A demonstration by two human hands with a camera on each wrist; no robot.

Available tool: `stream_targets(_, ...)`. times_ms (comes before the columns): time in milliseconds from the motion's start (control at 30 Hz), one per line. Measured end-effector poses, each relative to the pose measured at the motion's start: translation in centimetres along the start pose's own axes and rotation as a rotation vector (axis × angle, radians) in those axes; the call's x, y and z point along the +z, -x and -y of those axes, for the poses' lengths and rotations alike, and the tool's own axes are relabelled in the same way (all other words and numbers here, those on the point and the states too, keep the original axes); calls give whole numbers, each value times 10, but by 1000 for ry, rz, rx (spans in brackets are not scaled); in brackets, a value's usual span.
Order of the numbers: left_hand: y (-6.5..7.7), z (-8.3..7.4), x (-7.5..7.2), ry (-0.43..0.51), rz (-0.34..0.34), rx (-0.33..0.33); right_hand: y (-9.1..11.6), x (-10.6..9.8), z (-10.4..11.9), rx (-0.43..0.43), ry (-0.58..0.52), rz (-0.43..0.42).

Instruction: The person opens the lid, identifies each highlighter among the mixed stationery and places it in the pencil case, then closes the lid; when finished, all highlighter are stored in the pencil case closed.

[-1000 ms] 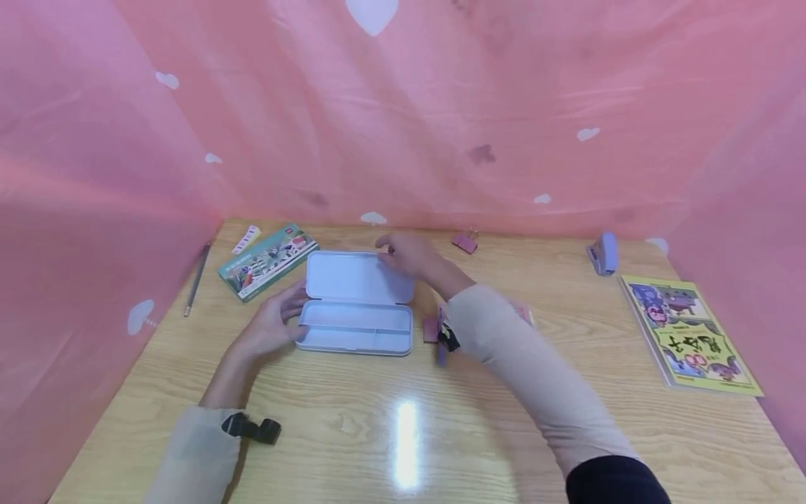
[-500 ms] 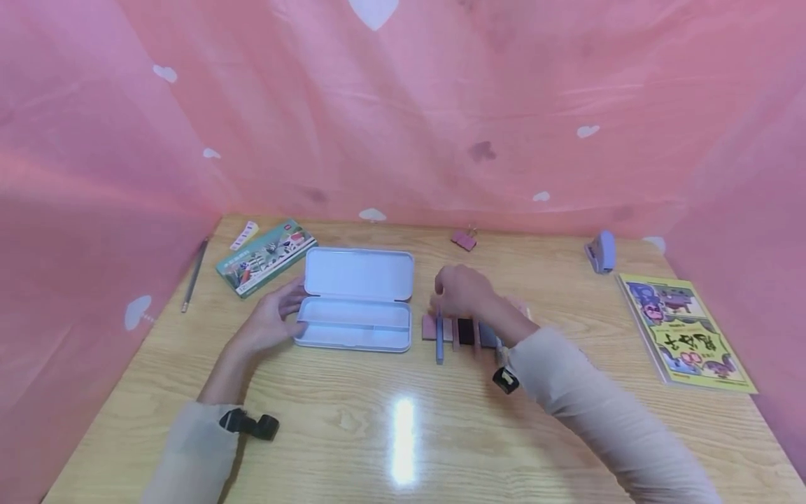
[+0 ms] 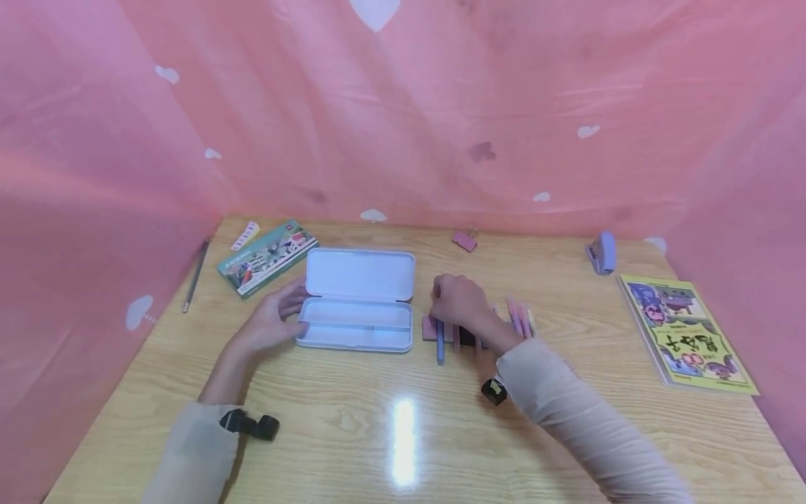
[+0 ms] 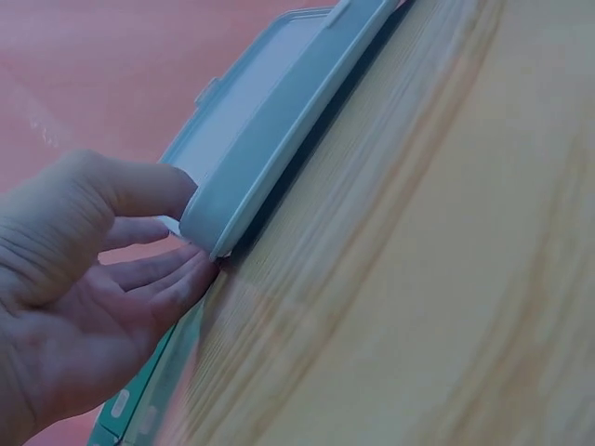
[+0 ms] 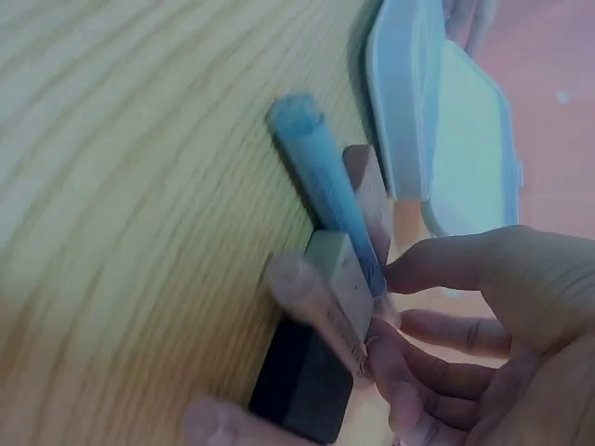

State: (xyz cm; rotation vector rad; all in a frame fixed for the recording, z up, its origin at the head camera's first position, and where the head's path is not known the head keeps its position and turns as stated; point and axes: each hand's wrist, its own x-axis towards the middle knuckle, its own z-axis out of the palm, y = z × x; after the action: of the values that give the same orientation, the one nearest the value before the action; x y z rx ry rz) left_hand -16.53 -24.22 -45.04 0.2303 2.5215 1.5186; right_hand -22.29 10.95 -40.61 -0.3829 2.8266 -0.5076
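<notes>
A pale blue pencil case [image 3: 360,274] lies with its lid folded back, its divided inside bare. My left hand [image 3: 269,323] grips its left end, thumb on the rim and fingers at the corner underneath. To the right is a row of erasers and pens. My right hand [image 3: 462,302] pinches the far end of a blue pen [image 3: 440,348] with thumb and fingertips. In the right wrist view a pinkish eraser [image 5: 369,190], a pale eraser [image 5: 339,269] and a black eraser [image 5: 302,381] lie around that pen. A pink pen [image 5: 314,302] rests among them. My right forearm partly covers the row.
A green illustrated box [image 3: 267,257], a small label strip [image 3: 245,236] and a pencil [image 3: 196,274] lie at the left. Behind the row sits a pink binder clip [image 3: 465,241]. A purple stapler [image 3: 602,253] and a yellow book [image 3: 689,336] are at the right. Pink cloth encloses the back and sides.
My right hand has moved from the case's lid rightward and nearer to the row, then slightly left onto the blue pen's far end. My left hand has stayed at the case.
</notes>
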Motion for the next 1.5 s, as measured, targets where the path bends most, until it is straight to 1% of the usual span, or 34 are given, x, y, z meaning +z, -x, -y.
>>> stream_targets(67,0,0,-1,27,18,14,0,-2,0,3,-61,-24)
stream_targets(167,1,1,-3,61,48,35,0,-10,2,-32,-200,-40)
stream_targets(267,2,2,-5,79,59,46,0,-23,5,-72,-308,-20)
stream_targets(300,2,3,-5,81,60,49,0,-28,7,-85,-320,-15)
stream_targets(367,3,4,-5,87,62,56,-2,-38,10,-102,-315,-16)
stream_targets(533,5,7,-5,88,56,53,-9,-58,15,-156,-256,-20)
stream_targets(633,5,7,-6,79,51,41,-10,-64,23,-196,-214,-9)
stream_targets(733,4,7,-5,95,50,40,-12,-63,36,-282,-175,-28)
stream_targets(800,3,8,-4,108,49,53,-16,-59,48,-350,-165,-41)
stream_targets(900,1,8,-2,125,41,38,-23,-48,68,-441,-150,-47)
stream_targets(1000,0,7,1,122,37,18,-27,-32,90,-481,-127,-39)
stream_targets(1067,-1,6,2,119,35,6,-30,-20,105,-514,-93,-39)
stream_targets(1167,-2,6,2,119,31,25,-33,-2,123,-551,-58,-24)
stream_targets(1267,-2,6,-1,133,24,45,-37,15,137,-584,-33,-16)
stream_targets(1400,-3,5,-3,142,23,59,-42,36,144,-586,-29,-29)
stream_targets(1500,-3,5,-4,138,26,50,-45,50,146,-584,-2,-50)
